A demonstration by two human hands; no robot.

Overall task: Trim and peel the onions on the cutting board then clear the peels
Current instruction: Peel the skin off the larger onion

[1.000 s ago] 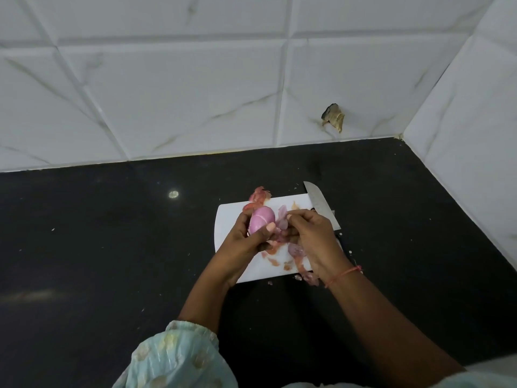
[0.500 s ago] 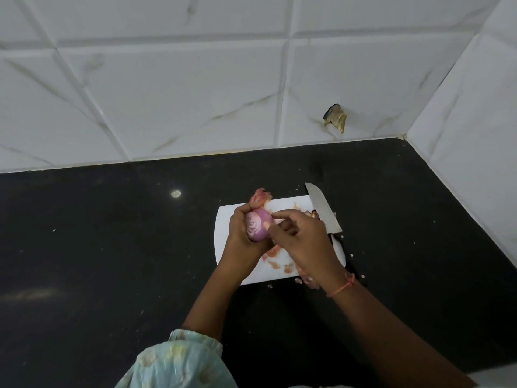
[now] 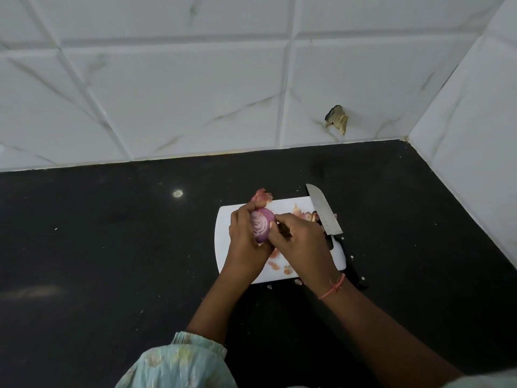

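Got the onion [image 3: 261, 225] up off the cutting board [image 3: 223, 233], held over its middle with the cut face turned up at me so you can see the purple and white rings. My left hand [image 3: 246, 242] is wrapped around it from the left side, fingers curled over the top. My right hand [image 3: 302, 242] is pinching at the onion's right edge, thumb and fingertips bunched up right against the skin there, though I can't make out whether there's actually a bit of peel between them.

The board is white and sits toward the back right part of the black worktop [image 3: 112, 261]. Another onion [image 3: 261, 196] with its skin on sits at the board's far edge, just past my left fingers. The knife [image 3: 323, 211] lies along the board's right edge, blade tip poking out past the far edge. Loose peels [image 3: 275, 264] are scattered on the near part of the board under my hands, plus a few more bits [image 3: 306, 215] by the blade. There's an orange thread [image 3: 333, 287] around my right wrist.
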